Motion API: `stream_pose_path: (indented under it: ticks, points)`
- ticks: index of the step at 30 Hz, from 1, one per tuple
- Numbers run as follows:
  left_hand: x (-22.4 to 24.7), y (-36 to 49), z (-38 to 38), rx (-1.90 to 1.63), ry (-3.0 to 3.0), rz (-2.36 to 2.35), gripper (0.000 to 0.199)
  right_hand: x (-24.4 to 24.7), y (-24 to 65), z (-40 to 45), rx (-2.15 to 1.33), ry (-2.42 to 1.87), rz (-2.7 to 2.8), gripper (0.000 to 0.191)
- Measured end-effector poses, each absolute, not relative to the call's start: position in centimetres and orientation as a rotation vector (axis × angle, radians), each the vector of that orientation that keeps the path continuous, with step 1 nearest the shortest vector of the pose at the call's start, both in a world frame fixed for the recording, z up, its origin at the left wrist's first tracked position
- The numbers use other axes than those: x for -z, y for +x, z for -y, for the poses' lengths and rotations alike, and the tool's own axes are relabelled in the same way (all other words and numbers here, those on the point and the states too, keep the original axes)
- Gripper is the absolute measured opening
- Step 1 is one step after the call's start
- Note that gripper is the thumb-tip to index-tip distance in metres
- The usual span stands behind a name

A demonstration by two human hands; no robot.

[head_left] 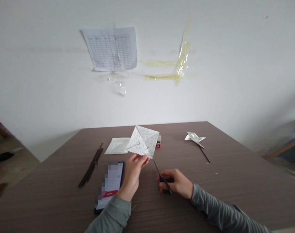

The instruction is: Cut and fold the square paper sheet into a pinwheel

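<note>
My left hand [135, 171] pinches the lower edge of a square of printed paper [143, 141], which stands tilted up off the table with fold creases across it. My right hand [176, 183] grips a pair of black-handled scissors [162, 178]. Their thin blades point up and to the left, and the tip lies close to the paper's lower corner. A smartphone [110, 184] lies on the table under my left wrist, with its screen lit and partly blurred.
On the brown wood-grain table [234, 184] lie a flat printed sheet [117, 146], several thin dark sticks [91, 166], a small red box [158, 143], and a white paper pinwheel [194, 137] on a stick. Behind the table is a white wall with a taped-up printed grid [110, 48].
</note>
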State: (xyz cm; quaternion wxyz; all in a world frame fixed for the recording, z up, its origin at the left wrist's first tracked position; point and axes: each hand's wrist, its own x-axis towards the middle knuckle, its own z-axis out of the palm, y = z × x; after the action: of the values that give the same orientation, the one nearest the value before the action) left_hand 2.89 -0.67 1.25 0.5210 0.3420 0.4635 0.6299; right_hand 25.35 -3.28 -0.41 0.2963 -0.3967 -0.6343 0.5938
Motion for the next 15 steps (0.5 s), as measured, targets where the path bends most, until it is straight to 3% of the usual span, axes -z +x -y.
stream_pose_path:
  ticks: [15]
  points:
    - [-1.27, 2.97, 0.73, -1.513, 0.820, -1.134, 0.040, 0.77, 25.30, 3.26, -1.558, -1.064, 1.670, 0.058]
